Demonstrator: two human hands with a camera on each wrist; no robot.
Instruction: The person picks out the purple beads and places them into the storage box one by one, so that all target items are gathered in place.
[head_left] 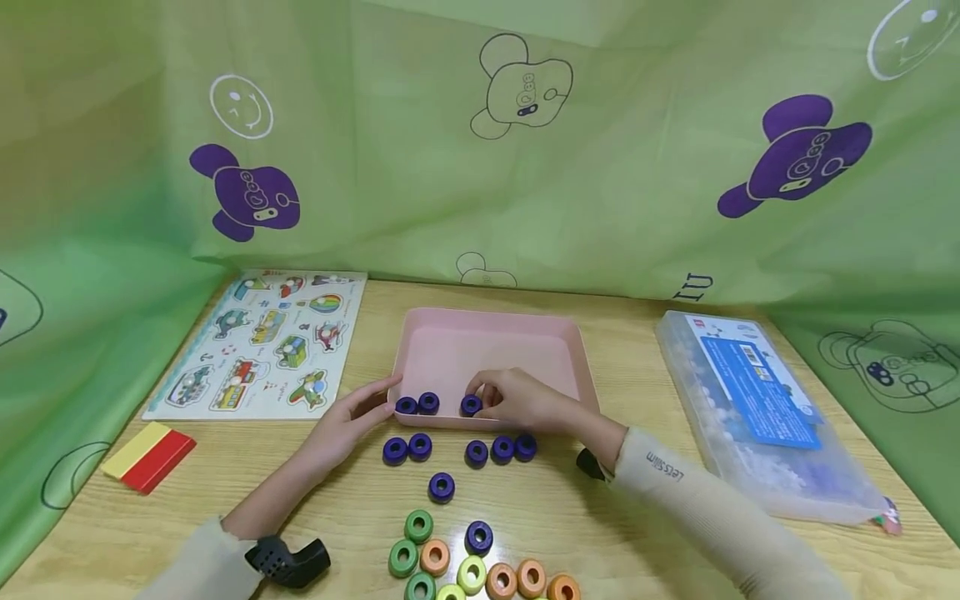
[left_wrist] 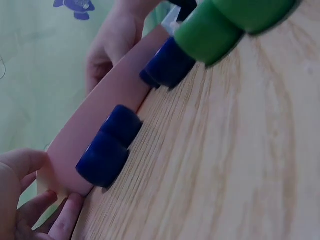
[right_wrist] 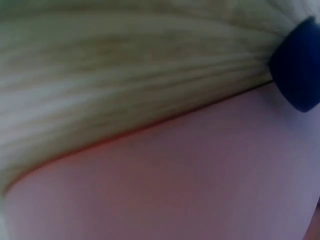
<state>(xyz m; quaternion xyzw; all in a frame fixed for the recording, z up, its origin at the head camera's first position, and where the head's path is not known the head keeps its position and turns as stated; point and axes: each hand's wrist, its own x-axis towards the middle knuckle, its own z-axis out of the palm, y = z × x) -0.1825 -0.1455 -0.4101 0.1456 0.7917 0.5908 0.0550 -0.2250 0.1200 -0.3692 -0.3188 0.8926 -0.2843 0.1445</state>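
Observation:
A pink tray [head_left: 495, 325] stands in the middle of the table. Inside it, by the near wall, two dark purple ring-shaped beads [head_left: 428, 403] sit at the left. My right hand [head_left: 525, 400] reaches over the near wall and pinches another purple bead [head_left: 471, 405] low in the tray. Fairly straight fingers of my left hand [head_left: 341, 433] touch the tray's near left corner from outside; the left wrist view shows these fingertips against the pink wall [left_wrist: 95, 115]. Several more purple beads [head_left: 420, 447] lie on the table just before the tray. The right wrist view does not show the pinching fingers.
Green beads [head_left: 402, 558], orange beads [head_left: 501, 581] and yellow beads [head_left: 472, 575] cluster at the near edge. A picture puzzle board [head_left: 262, 342] and a yellow-and-red block [head_left: 148, 457] lie left. A translucent plastic case [head_left: 757, 400] lies right. A green curtain [head_left: 420, 183] hangs behind.

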